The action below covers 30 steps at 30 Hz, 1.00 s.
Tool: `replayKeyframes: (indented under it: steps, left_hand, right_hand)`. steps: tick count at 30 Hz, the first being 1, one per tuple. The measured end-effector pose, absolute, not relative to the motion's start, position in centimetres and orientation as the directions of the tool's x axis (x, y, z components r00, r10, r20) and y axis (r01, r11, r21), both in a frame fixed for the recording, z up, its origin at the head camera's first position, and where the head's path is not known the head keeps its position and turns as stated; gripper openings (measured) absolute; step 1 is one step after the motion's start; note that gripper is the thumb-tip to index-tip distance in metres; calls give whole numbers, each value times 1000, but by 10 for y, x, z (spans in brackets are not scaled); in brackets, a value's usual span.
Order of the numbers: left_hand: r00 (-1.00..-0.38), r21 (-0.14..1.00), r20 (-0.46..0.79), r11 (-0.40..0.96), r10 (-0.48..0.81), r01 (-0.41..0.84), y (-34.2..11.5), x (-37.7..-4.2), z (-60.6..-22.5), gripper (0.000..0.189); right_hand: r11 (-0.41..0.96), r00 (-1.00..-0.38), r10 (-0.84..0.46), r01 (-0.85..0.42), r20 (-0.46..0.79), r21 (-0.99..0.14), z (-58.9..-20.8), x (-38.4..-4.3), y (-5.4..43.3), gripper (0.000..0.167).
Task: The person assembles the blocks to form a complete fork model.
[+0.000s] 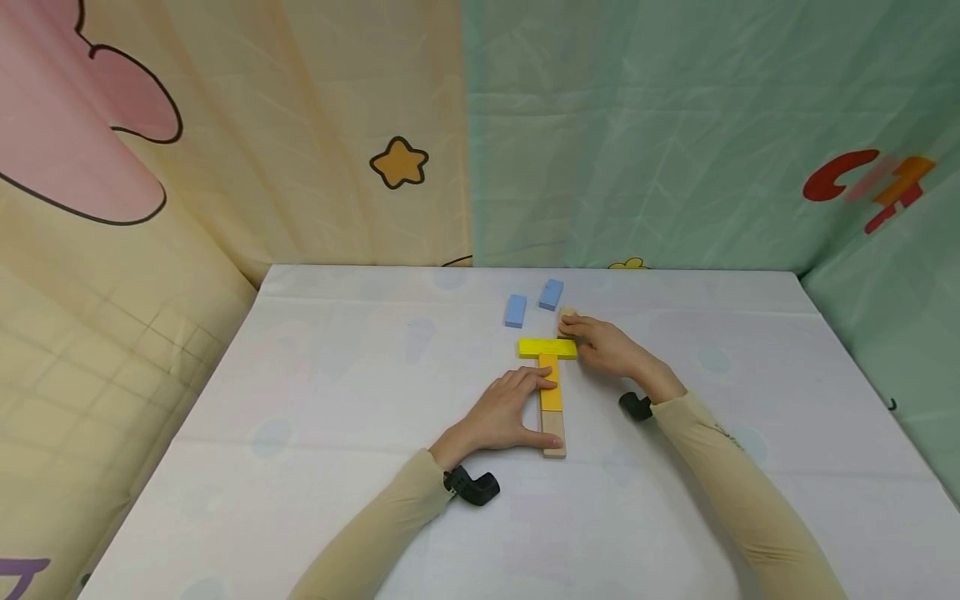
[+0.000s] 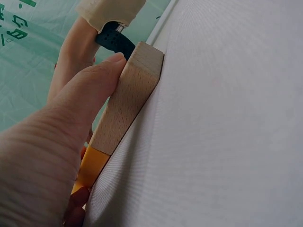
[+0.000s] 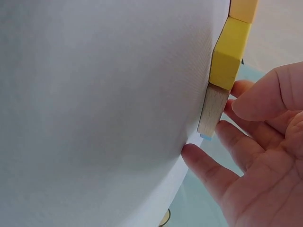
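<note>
In the head view, my left hand (image 1: 504, 410) lies along a column of flat blocks. Its thumb touches a plain wooden block (image 1: 552, 423) at the near end, and its fingertips rest on the orange block (image 1: 551, 400) adjoining it. A yellow block (image 1: 547, 348) lies crosswise at the far end, forming a T. My right hand (image 1: 606, 346) touches a second plain wooden block (image 3: 214, 109) with extended fingers, just beyond the yellow block's right end. In the right wrist view that block meets the yellow one, and my thumb stands apart from it.
Two blue blocks, one on the left (image 1: 515, 311) and one on the right (image 1: 551, 294), lie near the back of the white-covered table (image 1: 337, 375). Patterned curtains (image 1: 637, 125) rise behind it and at both sides. A black camera mount (image 1: 472, 486) sits on each wrist.
</note>
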<state>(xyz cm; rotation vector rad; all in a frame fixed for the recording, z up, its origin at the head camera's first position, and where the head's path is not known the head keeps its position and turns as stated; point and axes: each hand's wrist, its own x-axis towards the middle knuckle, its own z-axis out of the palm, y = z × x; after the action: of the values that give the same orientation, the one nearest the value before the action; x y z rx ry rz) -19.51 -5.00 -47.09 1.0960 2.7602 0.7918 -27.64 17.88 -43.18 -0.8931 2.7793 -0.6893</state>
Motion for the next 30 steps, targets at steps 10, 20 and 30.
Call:
replayKeyframes:
  steps: [10, 20, 30]
  left_hand:
    - [-748, 491, 117, 617, 653, 615, -50, -195, -470, 81]
    - [-747, 494, 114, 616, 655, 614, -50, -194, -470, 80]
    - [-747, 494, 114, 615, 655, 615, -50, -195, -471, 80]
  right_hand:
    - [720, -817, -576, -511, 6, -470, -430, -276, 178, 46]
    - [713, -812, -584, -516, 4, -474, -431, -277, 180, 47]
    - [700, -801, -599, -525, 2, -484, -433, -279, 182, 48]
